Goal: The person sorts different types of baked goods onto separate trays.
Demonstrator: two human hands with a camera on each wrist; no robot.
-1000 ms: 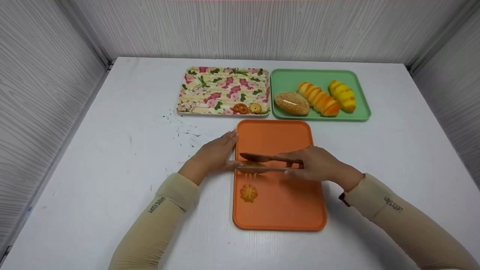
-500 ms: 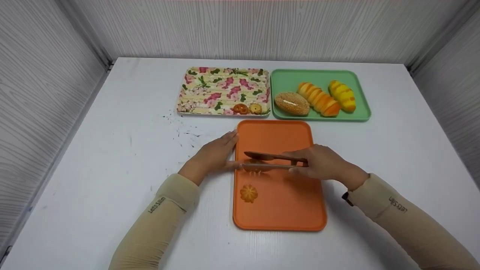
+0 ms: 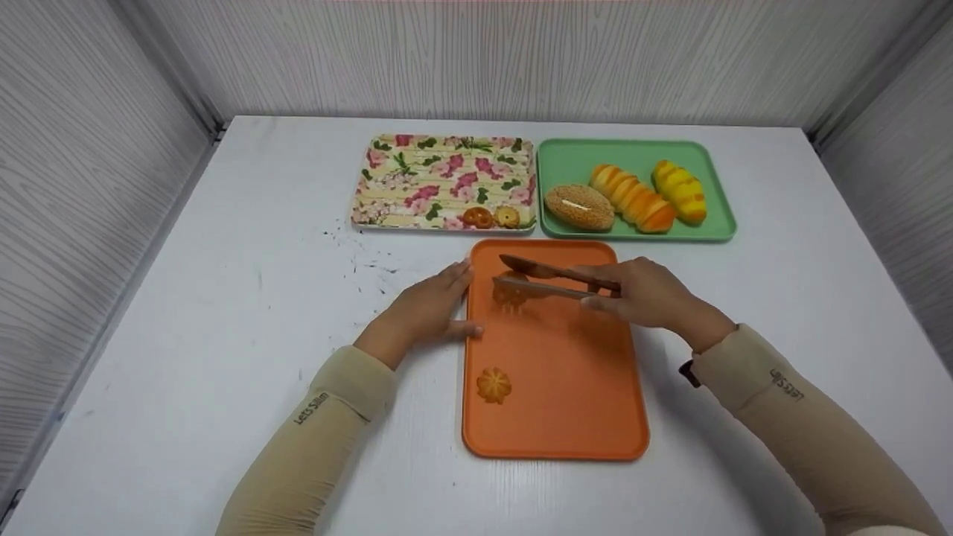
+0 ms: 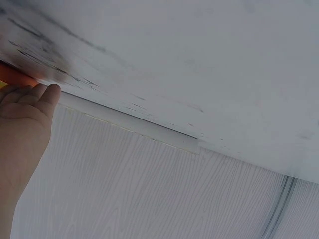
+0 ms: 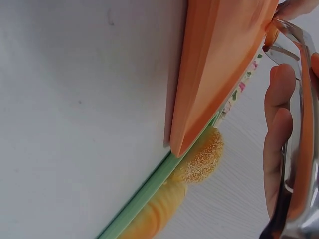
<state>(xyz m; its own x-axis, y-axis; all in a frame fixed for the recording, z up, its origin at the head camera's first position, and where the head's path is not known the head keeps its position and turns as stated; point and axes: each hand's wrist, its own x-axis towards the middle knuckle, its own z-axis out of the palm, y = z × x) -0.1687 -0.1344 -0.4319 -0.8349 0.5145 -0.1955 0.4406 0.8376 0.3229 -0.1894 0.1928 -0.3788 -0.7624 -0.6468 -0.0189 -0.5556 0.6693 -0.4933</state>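
Note:
My right hand (image 3: pixel 649 292) grips a pair of metal tongs (image 3: pixel 547 289) over the far part of the orange tray (image 3: pixel 558 417). Between the tong tips is a small brown cookie (image 3: pixel 509 299), partly covered by the lower arm of the tongs. In the right wrist view, fingers wrap around the shiny tongs (image 5: pixel 303 149). My left hand (image 3: pixel 421 309) rests along the tray's left edge, fingers extended and thumb over the rim. A flower-shaped cookie (image 3: pixel 494 385) lies on the near left part of the tray.
Behind the orange tray stands a floral tray (image 3: pixel 417 175) with a pretzel (image 3: pixel 478 217) and a round cookie (image 3: pixel 507 217). Right of it, a green tray (image 3: pixel 633 152) bears a seeded bun (image 3: pixel 581 207), a striped bread roll (image 3: pixel 633 198) and a yellow bread roll (image 3: pixel 679 191). Panels enclose the table.
My right hand has moved toward the far end of the orange tray, carrying the tongs and the cookie between their tips. The left hand and flower-shaped cookie stay in place.

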